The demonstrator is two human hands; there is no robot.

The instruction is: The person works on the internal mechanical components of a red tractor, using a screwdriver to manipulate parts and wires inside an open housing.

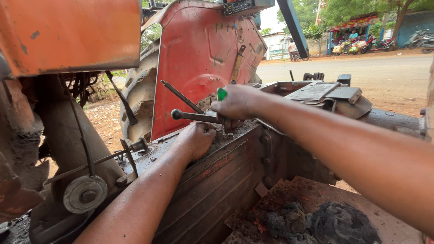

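**Rusted red tractor, both hands at the lever housing**

Rust-flecked red sheet metal makes up the curved fender [203, 58]; paint is chipped and dull. Below it a flat, grimy housing top [181, 149] carries loose grit and a few small bolts. Worn ribbed tyre [140, 99] sits behind the fender, dusted grey.

Right hand [237, 103] is curled into a fist around a tool with a green plastic handle [221, 94]; only the handle's top shows above the knuckles, standing roughly upright, its working end hidden under the hand.

Left hand [196, 139] rests knuckles-up on the housing top, fingers bent and pressed down at the edge near the bolts; whether it pinches anything I cannot tell.

Steel lever [192, 116] with a rounded knob runs nearly level, long axis left to right, knob pointing left, just above the left hand. A thinner rod [181, 96] slants up-left behind it.

Greasy dark rag pile [316, 223] lies on a rusty plate, lower right.
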